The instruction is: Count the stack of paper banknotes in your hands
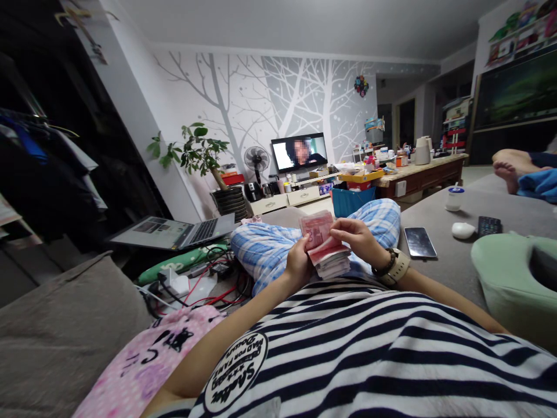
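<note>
A thick stack of red banknotes (pixel 334 260) is held in front of my striped shirt, above my crossed legs in blue checked trousers (pixel 272 247). My left hand (pixel 299 258) grips the stack along its left side, with the thumb on top. The upper notes are bent back and stand up from the rest. My right hand (pixel 355 235) pinches the right edge of a note between thumb and fingers. A pale watch (pixel 398 266) and a dark bracelet are on the right wrist.
To the left lie an open laptop (pixel 183 232), tangled cables (pixel 221 276) and a pink blanket (pixel 161 348). At right on the sofa are a phone (pixel 420 242), a white mouse (pixel 463 231), a remote (pixel 489 226), a small cup (pixel 455 198) and a green neck pillow (pixel 496 273). Another person's foot (pixel 507 174) rests farther back.
</note>
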### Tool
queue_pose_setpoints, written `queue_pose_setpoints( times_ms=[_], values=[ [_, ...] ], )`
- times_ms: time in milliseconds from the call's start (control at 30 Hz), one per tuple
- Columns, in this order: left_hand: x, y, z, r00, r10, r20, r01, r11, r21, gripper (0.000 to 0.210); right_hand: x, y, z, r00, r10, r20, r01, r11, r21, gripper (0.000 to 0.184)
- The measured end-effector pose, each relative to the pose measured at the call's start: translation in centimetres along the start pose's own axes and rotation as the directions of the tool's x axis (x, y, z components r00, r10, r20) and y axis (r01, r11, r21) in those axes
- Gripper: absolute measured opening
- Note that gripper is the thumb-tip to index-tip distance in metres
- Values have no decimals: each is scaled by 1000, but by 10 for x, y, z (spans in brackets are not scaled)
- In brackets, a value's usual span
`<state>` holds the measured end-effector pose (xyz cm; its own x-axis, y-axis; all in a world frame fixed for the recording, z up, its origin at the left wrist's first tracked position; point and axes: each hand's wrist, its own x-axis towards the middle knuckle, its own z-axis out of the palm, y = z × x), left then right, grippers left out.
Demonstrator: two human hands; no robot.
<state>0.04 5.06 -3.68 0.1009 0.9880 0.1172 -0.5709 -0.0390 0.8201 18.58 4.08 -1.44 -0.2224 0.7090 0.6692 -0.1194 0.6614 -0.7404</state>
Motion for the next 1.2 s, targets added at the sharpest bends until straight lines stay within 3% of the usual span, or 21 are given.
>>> queue_pose_setpoints(
  times_ms=[167, 400, 500, 667, 767, 900, 1000, 1200],
  values=[
    [2, -2, -1, 1000, 8, 24, -8, 1000, -11, 42, 1, 2, -1, 1000, -8, -7, 8, 1000, 6, 67],
    [-3, -2, 0, 998, 57, -18, -56, 996, 69, 35, 9, 14, -3, 976, 53, -212, -56, 998, -5, 78],
    [-5, 0, 0, 996, 90, -2, -90, 992, 94, 31, 11, 18, -3, 965, 79, -249, -86, 996, -17, 78],
    [-6, 1, -2, 995, 60, 82, -70, 989, 129, 23, 12, 23, -2, 979, 55, -195, -67, 996, -58, 74],
    [-4, 0, -3, 995, 75, 67, -83, 989, 125, 21, 12, 25, -2, 981, 50, -190, -66, 995, -79, 73],
    [1, -1, -1, 998, 69, 10, -69, 995, 68, 25, 10, 24, -3, 983, 20, -181, -37, 995, -93, 67],
    [4, -2, 0, 999, 33, 24, -33, 999, -1, 31, 7, 20, -4, 989, -22, -143, 10, 996, -87, 61],
    [9, -4, -4, 994, 77, 72, -78, 997, 9, 38, 4, 15, -4, 992, -66, -107, 59, 996, -72, 53]
  ],
)
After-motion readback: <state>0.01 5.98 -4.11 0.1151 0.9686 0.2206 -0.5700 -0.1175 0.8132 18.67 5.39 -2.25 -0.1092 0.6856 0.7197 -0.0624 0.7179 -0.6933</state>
